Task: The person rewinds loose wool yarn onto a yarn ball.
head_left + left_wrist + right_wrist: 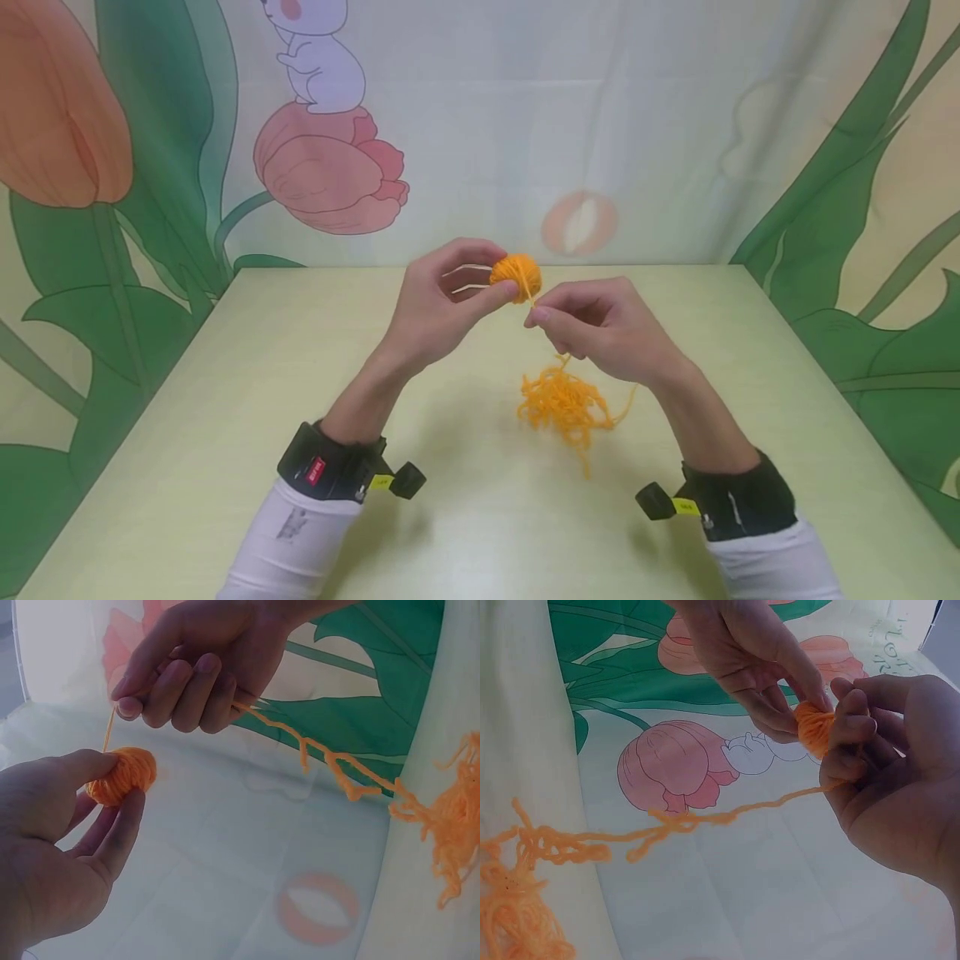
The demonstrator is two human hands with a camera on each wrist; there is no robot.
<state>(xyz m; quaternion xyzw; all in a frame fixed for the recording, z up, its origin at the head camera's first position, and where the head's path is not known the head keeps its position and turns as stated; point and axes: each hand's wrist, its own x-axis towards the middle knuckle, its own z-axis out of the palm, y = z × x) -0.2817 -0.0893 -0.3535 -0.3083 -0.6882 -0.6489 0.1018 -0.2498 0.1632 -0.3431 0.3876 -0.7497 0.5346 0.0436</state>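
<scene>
My left hand (438,300) holds a small ball of orange yarn (517,275) between thumb and fingertips, above the table. In the left wrist view the wound ball (124,776) sits between the thumb and the fingers. Close on its right, my right hand (607,325) pinches the yarn strand between thumb and forefinger. A short taut length runs from that pinch to the ball. From the other side of the right hand, the strand (757,806) trails down to a loose, tangled heap of orange yarn (562,400) lying on the table.
The pale table (300,358) extends under both arms, its far edge against a curtain (487,125) printed with tulips and a white animal. Each wrist wears a black strap (330,462) with a small camera. One loose yarn end points toward the near side.
</scene>
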